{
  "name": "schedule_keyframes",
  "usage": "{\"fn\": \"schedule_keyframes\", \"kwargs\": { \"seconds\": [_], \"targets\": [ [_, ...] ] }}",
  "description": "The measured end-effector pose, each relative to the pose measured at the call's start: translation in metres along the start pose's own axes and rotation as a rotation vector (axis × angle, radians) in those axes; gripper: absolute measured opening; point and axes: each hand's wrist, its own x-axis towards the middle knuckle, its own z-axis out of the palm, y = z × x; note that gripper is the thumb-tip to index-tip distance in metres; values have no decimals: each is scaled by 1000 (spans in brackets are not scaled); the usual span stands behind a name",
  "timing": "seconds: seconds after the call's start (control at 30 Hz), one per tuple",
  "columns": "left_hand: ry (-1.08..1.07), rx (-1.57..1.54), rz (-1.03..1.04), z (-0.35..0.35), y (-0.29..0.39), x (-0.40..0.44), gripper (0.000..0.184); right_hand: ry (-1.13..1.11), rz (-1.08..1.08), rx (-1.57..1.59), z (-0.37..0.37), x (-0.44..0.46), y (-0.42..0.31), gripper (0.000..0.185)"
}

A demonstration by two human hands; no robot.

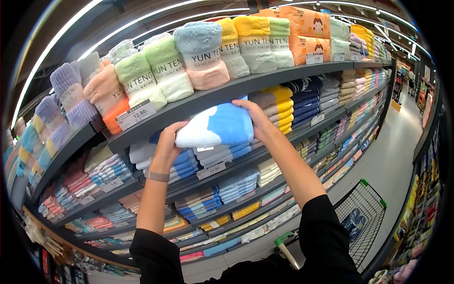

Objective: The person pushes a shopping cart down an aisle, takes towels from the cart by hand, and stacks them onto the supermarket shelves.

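Observation:
A folded blue and white towel is held up between my two hands, in front of the second shelf. My left hand, with a band on its wrist, grips the towel's white end. At the blue end, my right hand has its fingers over the top edge and back, partly hidden by the towel. A small white tag hangs under the towel. Just below and behind it lie stacks of folded blue and white towels on the shelf, above a price label.
Rolled plush towels line the top shelf above my hands. Orange packs stand farther right. Yellow and grey towels are stacked right of my right hand. A wire shopping cart with dark items inside stands at lower right, beside the aisle floor.

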Motion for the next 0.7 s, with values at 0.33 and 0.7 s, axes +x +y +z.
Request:
{"fn": "schedule_keyframes", "kwargs": {
  "seconds": [0.33, 0.7],
  "targets": [
    [62, -9, 95, -15, -14, 37, 40, 87, 57, -176, -14, 27, -11, 29],
    [345, 1506, 642, -68, -26, 90, 52, 81, -181, -108, -9, 27, 4, 27]
  ]
}}
